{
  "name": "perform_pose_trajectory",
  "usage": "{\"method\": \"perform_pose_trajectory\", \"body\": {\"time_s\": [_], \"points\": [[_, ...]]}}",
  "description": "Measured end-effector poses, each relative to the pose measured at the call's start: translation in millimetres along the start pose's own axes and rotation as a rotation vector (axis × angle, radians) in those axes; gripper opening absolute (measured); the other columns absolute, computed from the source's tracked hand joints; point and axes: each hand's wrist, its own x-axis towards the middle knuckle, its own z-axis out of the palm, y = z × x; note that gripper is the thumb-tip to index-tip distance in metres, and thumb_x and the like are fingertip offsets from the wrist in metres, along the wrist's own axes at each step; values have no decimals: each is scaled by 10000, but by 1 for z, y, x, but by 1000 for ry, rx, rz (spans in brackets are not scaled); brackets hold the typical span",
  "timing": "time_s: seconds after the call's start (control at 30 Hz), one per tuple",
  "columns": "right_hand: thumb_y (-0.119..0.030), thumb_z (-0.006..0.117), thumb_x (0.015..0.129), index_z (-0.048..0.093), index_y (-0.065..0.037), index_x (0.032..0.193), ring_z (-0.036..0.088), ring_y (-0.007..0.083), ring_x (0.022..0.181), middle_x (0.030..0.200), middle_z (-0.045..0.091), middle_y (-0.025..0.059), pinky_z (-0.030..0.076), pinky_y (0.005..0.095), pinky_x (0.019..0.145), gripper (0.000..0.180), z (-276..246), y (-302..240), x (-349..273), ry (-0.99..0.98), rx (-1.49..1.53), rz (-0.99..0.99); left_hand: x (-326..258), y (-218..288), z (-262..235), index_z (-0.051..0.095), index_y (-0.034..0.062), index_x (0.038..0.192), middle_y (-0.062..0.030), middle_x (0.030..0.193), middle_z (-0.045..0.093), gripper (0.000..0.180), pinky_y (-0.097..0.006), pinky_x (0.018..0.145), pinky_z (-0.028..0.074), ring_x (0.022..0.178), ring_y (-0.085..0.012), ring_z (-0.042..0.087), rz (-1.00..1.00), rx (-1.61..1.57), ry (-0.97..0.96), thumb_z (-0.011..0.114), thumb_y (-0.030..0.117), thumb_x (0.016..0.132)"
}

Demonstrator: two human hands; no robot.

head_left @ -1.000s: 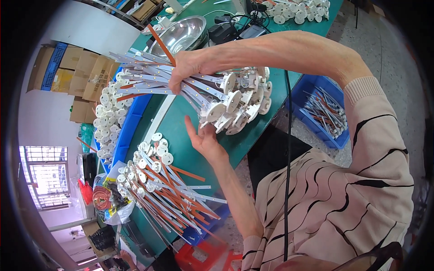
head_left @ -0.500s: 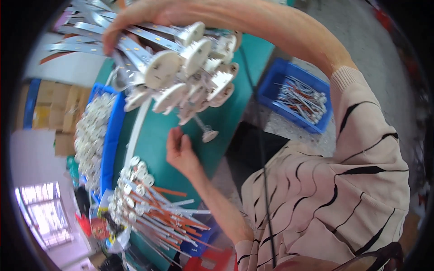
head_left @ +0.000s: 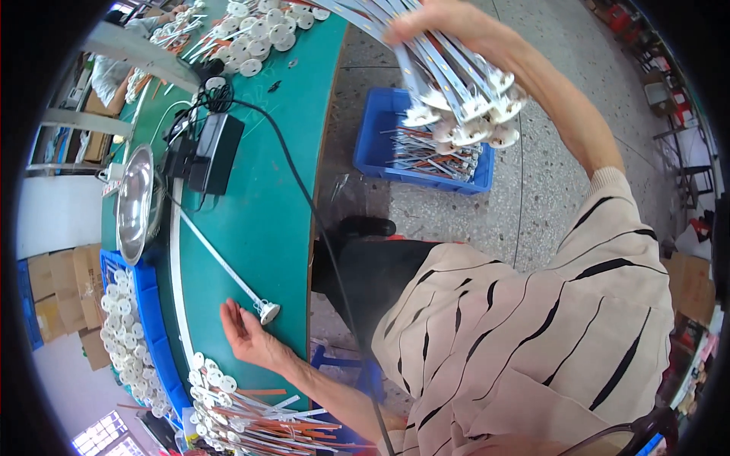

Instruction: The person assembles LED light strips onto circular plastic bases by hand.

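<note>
Over a blue bin (head_left: 365, 144) on the floor, my right hand (head_left: 456, 26) is closed around a bundle of LED strips (head_left: 449, 76). Their white round end discs hang toward the lower right, partly covering the bin. My left hand (head_left: 249, 340) is at the green table, fingers loosely apart and holding nothing. Close beside its fingers lies a single LED strip (head_left: 217, 258) with a white disc at its near end; whether they touch I cannot tell. More strips (head_left: 266, 429) with white discs and orange or white bands are piled below that hand.
Blue crate (head_left: 163, 342) of white discs stands along the table's left side. Farther up are a metal bowl (head_left: 137, 205), a black power adapter (head_left: 217, 156) with cables, and another pile of disc-ended strips (head_left: 255, 38). A black cord (head_left: 304, 194) crosses the view.
My right hand has carried the bundle away from the table to above the floor bin. A single strip now lies on the table near my left hand. The view has shifted.
</note>
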Motion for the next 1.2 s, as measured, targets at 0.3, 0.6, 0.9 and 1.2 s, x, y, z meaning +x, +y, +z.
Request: {"method": "perform_pose_trajectory", "body": {"time_s": [0.3, 0.6, 0.9, 1.2], "points": [[-203, 693, 539, 600, -33, 937, 600, 217, 740, 798, 629, 114, 463, 330, 691, 443, -44, 238, -42, 47, -443, 368, 5, 3, 8, 482, -91, 1199, -215, 1139, 559, 329, -299, 917, 445, 1063, -237, 548, -20, 208, 120, 454, -51, 873], [-229, 716, 535, 566, -56, 1055, 597, 331, 885, 929, 630, 173, 459, 387, 771, 568, -48, 352, -92, 77, -599, 609, 7, 11, 20, 494, -86, 1188, -211, 1162, 541, 307, -312, 937, 430, 1057, -242, 543, -67, 202, 166, 471, 27, 903], [-224, 704, 560, 443, -139, 1239, 579, 354, 952, 1021, 616, 164, 458, 420, 820, 732, -45, 379, -101, -29, -798, 762, 5, 18, 28, 471, -104, 1195, -227, 1168, 528, 358, -342, 972, 405, 1098, -266, 516, -94, 236, 197, 482, 123, 917], [-191, 704, 597, 437, -127, 1166, 601, 386, 854, 910, 625, 197, 472, 469, 709, 632, -25, 453, -104, -88, -843, 641, 7, 8, 17, 452, -108, 1209, -241, 1183, 517, 393, -359, 989, 406, 1115, -294, 514, -97, 291, 186, 421, 187, 951]]}}
